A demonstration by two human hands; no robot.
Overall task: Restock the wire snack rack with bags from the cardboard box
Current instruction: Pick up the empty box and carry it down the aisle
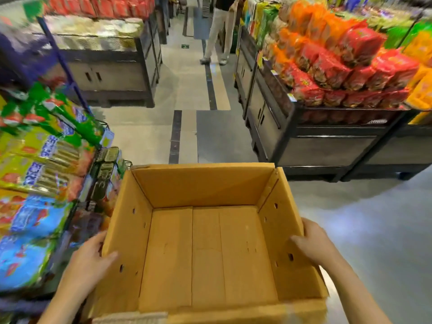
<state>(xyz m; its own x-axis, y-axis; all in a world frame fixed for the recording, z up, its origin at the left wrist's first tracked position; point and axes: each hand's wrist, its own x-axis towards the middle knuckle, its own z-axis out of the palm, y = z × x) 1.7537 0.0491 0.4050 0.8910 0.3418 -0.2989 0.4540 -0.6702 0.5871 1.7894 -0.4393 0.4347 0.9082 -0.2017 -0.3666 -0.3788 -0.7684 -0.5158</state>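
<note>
Cardboard box (205, 253): mouth up, bare inside, long axis running away from the person.
Left hand (90, 260): grips left wall.
Right hand (313, 244): grips right wall.

cardboard box (208, 249): open-topped, nothing in it, bare floor panels showing; you've got it gripped by both side walls.
wire snack rack (100, 160): at your left, touching the box, crammed with bags (39, 164).

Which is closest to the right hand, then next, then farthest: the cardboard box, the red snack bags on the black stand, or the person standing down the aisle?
1. Cardboard box: the right hand grips its right wall, so they touch.
2. Red snack bags: piled on the black stand, ahead and to the right.
3. Person down the aisle: far ahead, at the top of the head view.
</note>
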